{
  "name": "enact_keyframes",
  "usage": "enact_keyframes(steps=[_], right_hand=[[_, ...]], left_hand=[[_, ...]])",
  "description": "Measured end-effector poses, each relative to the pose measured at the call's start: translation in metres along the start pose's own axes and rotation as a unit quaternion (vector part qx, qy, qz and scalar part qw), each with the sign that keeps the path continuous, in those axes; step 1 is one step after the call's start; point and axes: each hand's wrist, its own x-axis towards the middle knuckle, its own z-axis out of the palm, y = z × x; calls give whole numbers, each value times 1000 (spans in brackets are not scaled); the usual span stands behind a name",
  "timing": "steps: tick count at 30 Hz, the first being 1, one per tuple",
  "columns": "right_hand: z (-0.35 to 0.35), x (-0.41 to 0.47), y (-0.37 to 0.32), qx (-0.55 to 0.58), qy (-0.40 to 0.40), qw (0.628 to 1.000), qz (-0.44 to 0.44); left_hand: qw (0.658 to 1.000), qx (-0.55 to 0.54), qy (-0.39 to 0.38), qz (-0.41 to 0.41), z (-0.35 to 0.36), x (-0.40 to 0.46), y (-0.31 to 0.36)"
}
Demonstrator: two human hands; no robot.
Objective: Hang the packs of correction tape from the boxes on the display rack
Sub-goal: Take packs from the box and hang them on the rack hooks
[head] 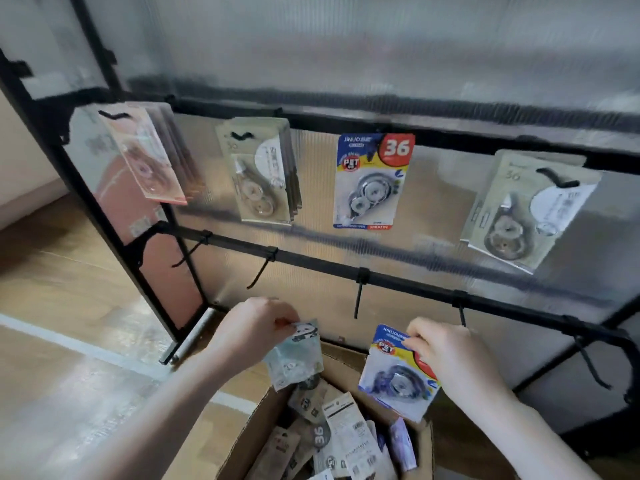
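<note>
My left hand (pixel 258 329) pinches the top of a pale green panda-print pack (pixel 298 358) above the open cardboard box (pixel 249 441). My right hand (pixel 450 358) grips the top edge of a blue and red correction tape pack (pixel 394 375) over the same box. The box holds several loose packs (pixel 332 445). On the black display rack (pixel 346 123), the upper bar carries a pink stack (pixel 152 157), a beige stack (pixel 263 174), a blue and red pack (pixel 372 181) and a beige pack (pixel 526 209).
The lower rail (pixel 381 278) has bare black hooks (pixel 358 299) just above my hands. A ribbed translucent panel (pixel 346 46) backs the rack. Wooden floor with a white line (pixel 69 341) lies to the left.
</note>
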Motion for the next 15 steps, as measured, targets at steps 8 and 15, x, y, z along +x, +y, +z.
enact_keyframes(steps=[8,15], right_hand=[[-100,2,-20,-11,-30,999,28],[-176,-25,11,-17,79,996,49]], left_hand=[[999,-31,-19,8,-103,2,34],[997,-40,-55,43,-152,13,105]])
